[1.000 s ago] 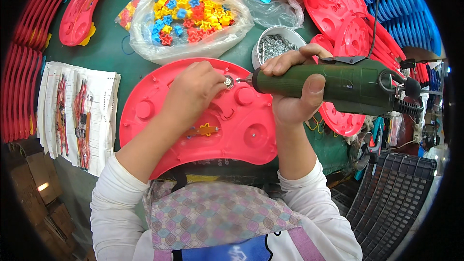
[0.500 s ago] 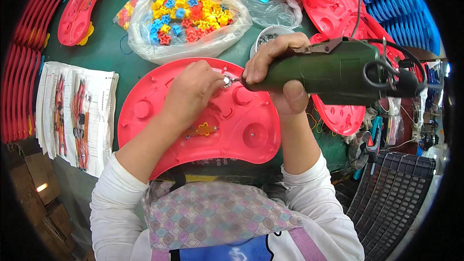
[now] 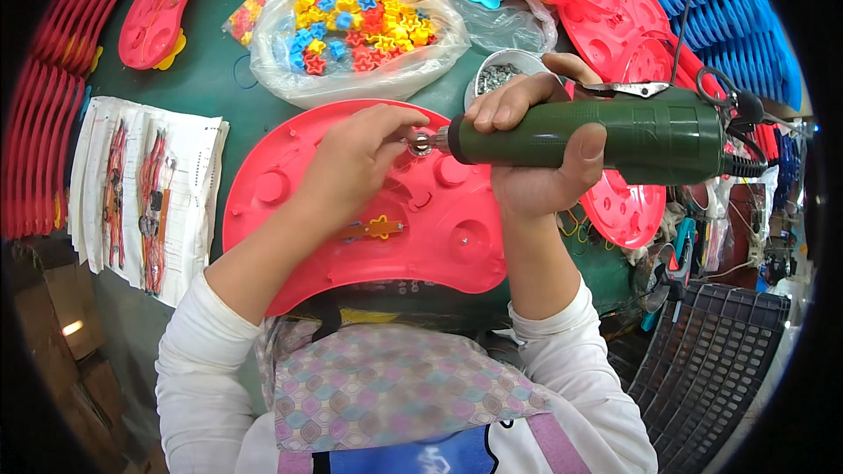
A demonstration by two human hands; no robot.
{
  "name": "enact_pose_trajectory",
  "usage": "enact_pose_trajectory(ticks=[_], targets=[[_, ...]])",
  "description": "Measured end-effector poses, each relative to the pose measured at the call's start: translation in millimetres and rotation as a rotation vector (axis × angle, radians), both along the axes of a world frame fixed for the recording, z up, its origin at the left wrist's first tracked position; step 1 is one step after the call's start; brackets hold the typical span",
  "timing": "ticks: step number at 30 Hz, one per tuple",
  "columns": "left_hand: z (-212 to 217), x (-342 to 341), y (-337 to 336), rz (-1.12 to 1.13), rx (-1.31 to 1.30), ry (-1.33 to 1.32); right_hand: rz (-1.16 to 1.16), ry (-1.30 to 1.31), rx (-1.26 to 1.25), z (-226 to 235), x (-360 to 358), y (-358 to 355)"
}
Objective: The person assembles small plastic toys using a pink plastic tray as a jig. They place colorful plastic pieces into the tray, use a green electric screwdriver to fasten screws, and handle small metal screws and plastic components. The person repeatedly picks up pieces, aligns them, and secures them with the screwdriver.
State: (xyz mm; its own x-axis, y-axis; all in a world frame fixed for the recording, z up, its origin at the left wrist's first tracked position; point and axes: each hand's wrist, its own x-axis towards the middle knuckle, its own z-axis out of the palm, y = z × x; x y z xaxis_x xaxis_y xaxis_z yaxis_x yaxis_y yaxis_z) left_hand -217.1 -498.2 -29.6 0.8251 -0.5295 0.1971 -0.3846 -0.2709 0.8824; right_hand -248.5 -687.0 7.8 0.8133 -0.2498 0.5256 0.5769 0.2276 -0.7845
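A green electric screwdriver [image 3: 606, 142] lies sideways in my right hand [image 3: 549, 158], fingers over its top and thumb along its side. Its bit end points left at a small round silver part [image 3: 421, 144] on the red plastic shell [image 3: 360, 268]. The thumb and fingertips of my left hand [image 3: 351, 162] pinch at the left edge of that part; exactly what they grip is partly hidden. The curved shell lies open side up on the green table in front of me. A small brown board with a yellow star piece [image 3: 380, 226] sits in its middle.
Behind the shell stand a clear bag of coloured star pieces [image 3: 360, 26] and a white tub of screws [image 3: 500, 72]. Papers with wire bundles [image 3: 145, 197] lie left. Red shells [image 3: 606, 9] and stacked blue parts [image 3: 738, 44] fill the right back. A cord hangs from above.
The screwdriver has tilted and shifted slightly right, showing more of its bit end. My left fingers have opened a little around the round part. The whole view has shifted slightly.
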Motion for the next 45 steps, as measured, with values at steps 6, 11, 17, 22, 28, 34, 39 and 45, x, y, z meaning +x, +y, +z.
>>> enact_pose_trajectory(ticks=[6,11,17,22,28,34,39,45], targets=[[-1,1,4,0.017,-0.086,0.168,0.017,-0.007,0.069,-3,0,9],[2,2,4,0.001,-0.015,0.234,0.064,-0.023,0.143,-2,-1,9],[-7,5,9,-0.064,0.100,-0.390,0.060,-0.030,0.105,0,-2,11],[-11,8,8,-0.043,0.087,-0.561,0.040,-0.014,0.113,-1,-5,12],[-16,5,7,-0.029,0.069,-0.467,0.057,-0.027,0.148,-2,-5,10],[-14,7,7,-0.032,0.043,-0.598,0.067,-0.026,0.137,-2,-5,13],[-8,8,8,0.030,0.092,-0.297,0.002,-0.021,0.097,-7,-3,12],[-16,10,11,0.007,0.131,-0.211,0.036,-0.028,0.110,-14,1,10]])
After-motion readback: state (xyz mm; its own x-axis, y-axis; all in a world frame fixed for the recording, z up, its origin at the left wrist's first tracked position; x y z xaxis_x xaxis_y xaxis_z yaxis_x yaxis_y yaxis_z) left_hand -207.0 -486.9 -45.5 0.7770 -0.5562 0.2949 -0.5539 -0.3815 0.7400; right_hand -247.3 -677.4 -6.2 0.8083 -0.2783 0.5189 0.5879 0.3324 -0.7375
